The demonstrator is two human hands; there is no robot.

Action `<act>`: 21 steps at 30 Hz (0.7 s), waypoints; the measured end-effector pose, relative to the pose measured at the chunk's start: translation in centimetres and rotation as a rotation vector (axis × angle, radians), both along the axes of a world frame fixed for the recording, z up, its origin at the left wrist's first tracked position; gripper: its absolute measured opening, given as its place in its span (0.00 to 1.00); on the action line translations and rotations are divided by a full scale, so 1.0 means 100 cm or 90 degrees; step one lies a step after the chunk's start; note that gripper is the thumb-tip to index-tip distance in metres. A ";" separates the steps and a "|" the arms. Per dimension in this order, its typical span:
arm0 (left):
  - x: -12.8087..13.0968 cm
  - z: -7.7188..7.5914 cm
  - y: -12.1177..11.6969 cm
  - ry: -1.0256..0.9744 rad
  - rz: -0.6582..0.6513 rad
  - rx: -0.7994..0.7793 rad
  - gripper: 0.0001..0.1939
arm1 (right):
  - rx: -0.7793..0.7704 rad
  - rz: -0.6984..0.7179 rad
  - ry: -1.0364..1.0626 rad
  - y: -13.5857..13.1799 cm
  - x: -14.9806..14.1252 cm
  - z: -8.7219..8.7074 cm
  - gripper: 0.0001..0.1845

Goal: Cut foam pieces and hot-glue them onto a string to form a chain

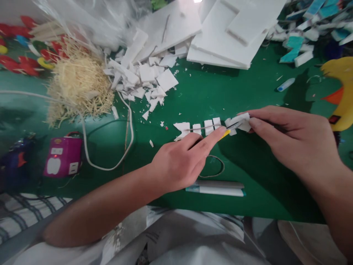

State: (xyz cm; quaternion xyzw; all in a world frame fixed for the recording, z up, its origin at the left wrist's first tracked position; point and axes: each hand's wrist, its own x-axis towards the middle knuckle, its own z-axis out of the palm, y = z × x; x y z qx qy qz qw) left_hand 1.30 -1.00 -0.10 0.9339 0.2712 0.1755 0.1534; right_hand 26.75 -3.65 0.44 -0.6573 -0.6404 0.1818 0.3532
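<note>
Handwork in polystyrene-like foam, seen from above. The knife lies at mid-table, its long axis slanting: yellow handle to the lower left, narrow grey blade pointing to the upper right, against the foam piece. The left hand is closed on the handle, index finger stretched along it; the right hand pinches the foam piece between thumb and forefinger. The foam piece — white, matte, small and angular — has its length running left to right, its right end in the grip. Left of the blade, flat foam blocks stand in a row along a thin brownish strand. Beyond lie smooth white sheets, jagged scraps and a tangled, straw-like mound, on a glossy green tabletop.
</note>
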 end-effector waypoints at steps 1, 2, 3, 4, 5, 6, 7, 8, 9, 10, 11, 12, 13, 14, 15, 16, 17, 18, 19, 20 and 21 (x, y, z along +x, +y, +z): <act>0.000 0.000 0.000 0.001 -0.001 -0.002 0.23 | -0.028 -0.004 0.005 0.001 -0.001 0.002 0.11; 0.001 -0.001 -0.001 0.001 -0.001 -0.006 0.23 | -0.051 -0.007 0.010 0.001 -0.002 0.005 0.11; 0.001 -0.001 -0.001 0.001 -0.002 -0.010 0.23 | -0.063 -0.010 0.012 0.001 -0.003 0.006 0.12; 0.001 -0.002 -0.001 0.001 -0.005 -0.017 0.23 | -0.064 -0.008 0.011 0.001 -0.004 0.008 0.12; 0.001 -0.003 -0.002 -0.002 -0.006 -0.022 0.23 | -0.059 -0.006 0.005 0.001 -0.005 0.008 0.12; 0.001 -0.003 -0.002 -0.012 -0.002 -0.024 0.23 | -0.041 -0.003 0.000 0.001 -0.005 0.008 0.11; 0.001 -0.004 -0.003 -0.022 0.002 -0.024 0.23 | -0.029 0.002 -0.009 0.001 -0.005 0.008 0.11; 0.001 -0.004 -0.003 -0.028 0.004 -0.023 0.23 | -0.025 0.004 -0.019 0.001 -0.005 0.008 0.11; 0.001 -0.004 -0.003 -0.031 0.006 -0.025 0.22 | -0.031 0.005 -0.027 0.000 -0.005 0.007 0.10; 0.001 -0.003 -0.004 -0.032 0.006 -0.029 0.22 | -0.040 0.007 -0.029 0.000 -0.005 0.007 0.10; 0.001 -0.003 -0.004 -0.032 0.005 -0.035 0.22 | -0.044 0.007 -0.022 0.000 -0.005 0.006 0.10; 0.001 -0.002 -0.004 -0.030 0.001 -0.042 0.22 | -0.047 0.007 -0.010 0.000 -0.004 0.005 0.10; 0.002 -0.001 -0.004 -0.032 -0.002 -0.049 0.22 | -0.048 0.006 0.004 0.000 -0.004 0.004 0.10; 0.002 -0.001 -0.004 -0.040 -0.001 -0.051 0.22 | -0.037 0.001 0.020 0.000 -0.004 0.004 0.10; 0.003 0.000 -0.003 -0.049 -0.001 -0.053 0.22 | -0.034 -0.006 0.032 0.000 -0.004 0.004 0.10; 0.004 0.000 -0.003 -0.054 -0.003 -0.059 0.22 | -0.043 -0.015 0.039 0.000 -0.004 0.004 0.10; 0.005 0.000 -0.002 -0.062 -0.005 -0.066 0.22 | -0.056 -0.026 0.046 0.001 -0.004 0.005 0.10; 0.005 0.000 -0.002 -0.069 -0.005 -0.077 0.22 | -0.078 -0.035 0.057 0.001 -0.005 0.006 0.10; 0.006 0.000 -0.001 -0.075 -0.005 -0.088 0.22 | -0.105 -0.045 0.070 0.002 -0.005 0.008 0.09; 0.006 0.000 0.000 -0.082 -0.001 -0.101 0.22 | -0.131 -0.054 0.086 0.002 -0.006 0.010 0.09; 0.005 0.000 0.001 -0.088 0.003 -0.117 0.22 | -0.152 -0.061 0.100 0.003 -0.006 0.011 0.09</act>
